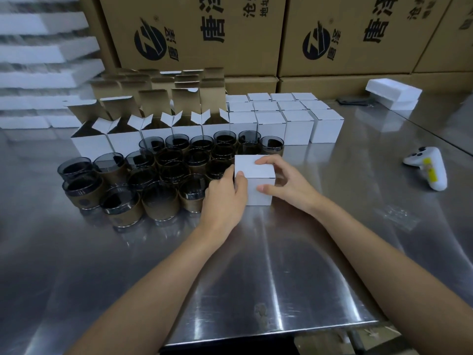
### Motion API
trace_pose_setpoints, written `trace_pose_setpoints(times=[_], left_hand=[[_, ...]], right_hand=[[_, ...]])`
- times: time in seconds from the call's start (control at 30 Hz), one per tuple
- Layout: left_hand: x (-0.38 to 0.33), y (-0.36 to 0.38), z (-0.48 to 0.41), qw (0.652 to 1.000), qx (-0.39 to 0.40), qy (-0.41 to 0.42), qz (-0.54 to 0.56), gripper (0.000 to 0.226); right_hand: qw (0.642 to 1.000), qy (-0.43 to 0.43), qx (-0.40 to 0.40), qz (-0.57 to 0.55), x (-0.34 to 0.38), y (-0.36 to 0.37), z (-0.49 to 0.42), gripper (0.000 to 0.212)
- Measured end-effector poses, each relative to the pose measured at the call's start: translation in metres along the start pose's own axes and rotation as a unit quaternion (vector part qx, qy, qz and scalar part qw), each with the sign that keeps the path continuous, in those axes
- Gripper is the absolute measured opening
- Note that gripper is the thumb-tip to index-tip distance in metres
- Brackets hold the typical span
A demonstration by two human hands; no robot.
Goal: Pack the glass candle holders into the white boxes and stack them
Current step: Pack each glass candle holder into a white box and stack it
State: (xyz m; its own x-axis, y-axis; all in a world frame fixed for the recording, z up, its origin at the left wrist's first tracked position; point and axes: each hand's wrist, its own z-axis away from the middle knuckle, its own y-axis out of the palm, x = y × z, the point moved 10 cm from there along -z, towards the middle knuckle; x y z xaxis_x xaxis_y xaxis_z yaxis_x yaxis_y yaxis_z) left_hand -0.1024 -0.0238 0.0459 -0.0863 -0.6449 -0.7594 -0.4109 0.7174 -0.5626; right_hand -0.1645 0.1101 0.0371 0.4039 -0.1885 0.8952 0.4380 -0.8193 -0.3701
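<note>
The white box (256,179) stands on the bench (256,265) near the middle, just to the right of the crowd of candle holders (158,175). Its lid is shut and its faces are plain, clean and square-edged. We cannot see inside, so we only judge that it is loaded. The left hand (225,193) has its grip closed round the box's left side, thumb on the near top corner. The right hand (284,180) grips it too, fingertips on the far top edge and thumb pressed to the near face. We read this as one packed box being closed or picked up, with its stacking not yet done.

Behind it, to the far right, closed boxes (284,116) stand in tight rows of four, touching one another. We take those as finished work, though we cannot tell whether any stand two high. To the far left, open boxes (122,139) wait in rows with flaps up, brown inside. In front of these the candle holders stand upright and close together, dark smoky glass with a brown sleeve round the lower half. By our reckoning well under half is done, since far more glasses stand loose than boxes are shut.

Further out, a white controller (427,167) lies to the right, well apart. A foam block (394,93) sits at the far right, foam sheets (46,60) are piled at the far left, and printed brown cartons (194,34) wall in the far side.
</note>
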Motion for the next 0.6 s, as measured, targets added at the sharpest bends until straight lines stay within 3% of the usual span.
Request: trace_pose_setpoints(times=[0.13, 0.37, 0.6], left_hand=[[-0.008, -0.008, -0.002, 0.999, -0.029, 0.021, 0.021, 0.044], [-0.004, 0.001, 0.004, 0.999, 0.028, 0.009, 0.042, 0.085], [0.008, 0.030, 0.001, 0.964, 0.091, -0.097, 0.229, 0.060]], right_hand=[[0.998, -0.040, -0.057, -0.006, 0.014, -0.021, 0.001, 0.045], [0.992, -0.106, -0.068, -0.004, 0.040, -0.024, 0.007, 0.043], [0.991, -0.115, -0.047, 0.040, 0.045, -0.025, 0.009, 0.044]])
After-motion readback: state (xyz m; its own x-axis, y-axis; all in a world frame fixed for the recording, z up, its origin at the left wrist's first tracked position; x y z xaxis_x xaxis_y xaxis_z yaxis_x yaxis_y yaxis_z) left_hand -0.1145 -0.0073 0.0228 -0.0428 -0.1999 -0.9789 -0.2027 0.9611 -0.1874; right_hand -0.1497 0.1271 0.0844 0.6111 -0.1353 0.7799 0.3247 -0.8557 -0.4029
